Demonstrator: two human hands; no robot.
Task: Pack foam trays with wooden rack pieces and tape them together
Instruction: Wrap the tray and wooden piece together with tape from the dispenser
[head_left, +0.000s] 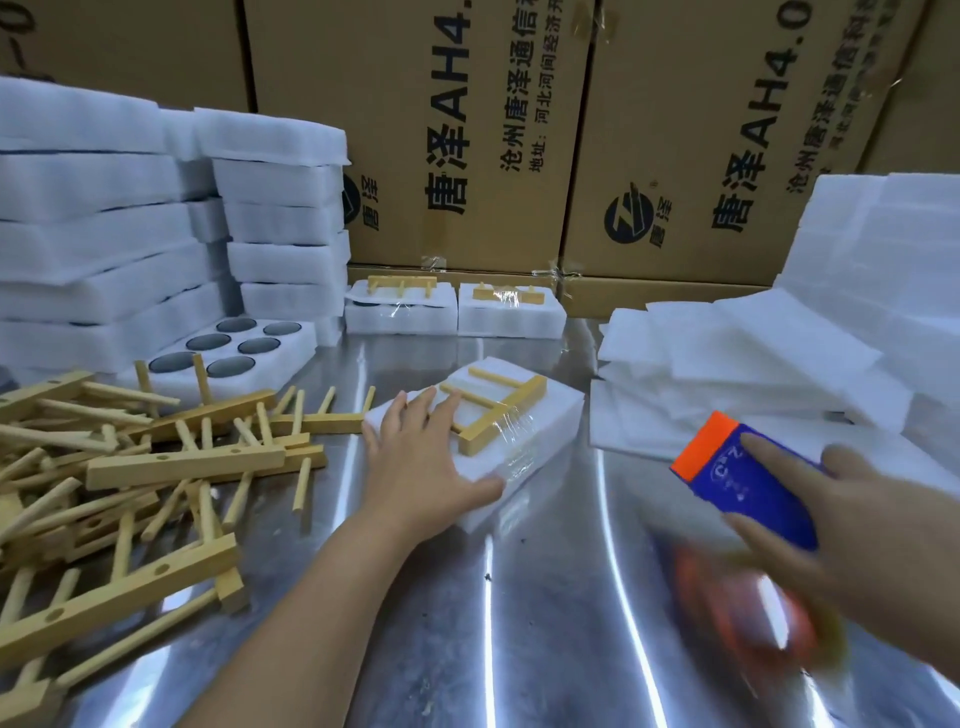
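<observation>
The foam tray (540, 434) lay slantwise in the middle of the steel worktop (545, 597), with a wooden rack piece (498, 410), a bar with pegs, lying flat on top. A band of clear tape (511, 447) ran over the bar's near end and down the foam's side. The left hand (421, 457) rested on the tray's left part, fingers (415, 410) straight and spread across the top, thumb laid along the near edge.

The foam looked light and soft, easily dented and apt to slide on polished steel, so it probably wanted a flat palm on top or a hold on its long sides, not a pinch at a corner. The rack piece looked stiff, but its thin pegs might snap if levered.

The right hand (857, 525), blurred, gripped a blue and orange tape dispenser (748, 478), fingers closed round its body. White lettering on it was unreadable. A blurred orange roll (743, 608) showed beneath.

Loose rack pieces (130, 467) were heaped at the left, beside an open tray (306, 340) with six round wells holding dark discs. Stacked trays (104, 234) rose behind it. Two taped packs (400, 312) stood at the back, and foam sheets (753, 353) were piled at the right.

The cartons (519, 78) behind read "唐泽AH4.0", with a round Z logo, "沧州唐泽通信" and "地址:河北河间经济开", cut off.
</observation>
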